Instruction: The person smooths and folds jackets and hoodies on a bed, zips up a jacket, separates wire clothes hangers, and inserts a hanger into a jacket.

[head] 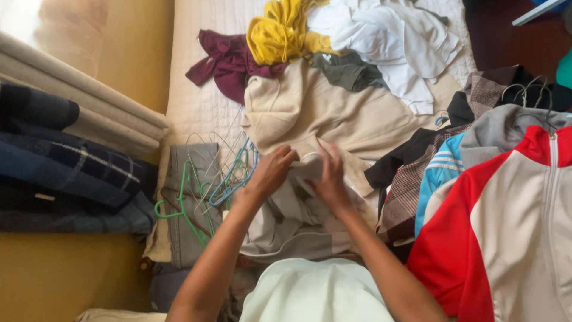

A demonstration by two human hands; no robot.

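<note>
Both hands are working at the middle of a white quilted bed (196,107) heaped with clothes. The left hand (271,172) is closing its fingers around a fold of a pale grey-beige cloth garment (298,223), which is lying crumpled just in front of the person, between the forearms. The right hand (329,179) is gripping the same fabric right beside the left, its fingers blurred, so the exact grip is hard to tell. Just beyond the hands a large cream hooded sweatshirt (333,113) is spreading across the bed, touching the held garment. Further back are lying a maroon top (223,59), a mustard-yellow garment (280,33), a dark olive-grey piece (348,71) and a white shirt (387,42). Left of the left hand, a tangle of green, blue and bare wire hangers (208,179) is resting on folded grey-green trousers (190,226). To the right, a red, white and grey zip-up jacket (506,220) is overlapping a blue striped sports top (438,173) and a brown checked garment (405,197). Folded dark blue blankets (65,173) are stacked at the far left.
</note>
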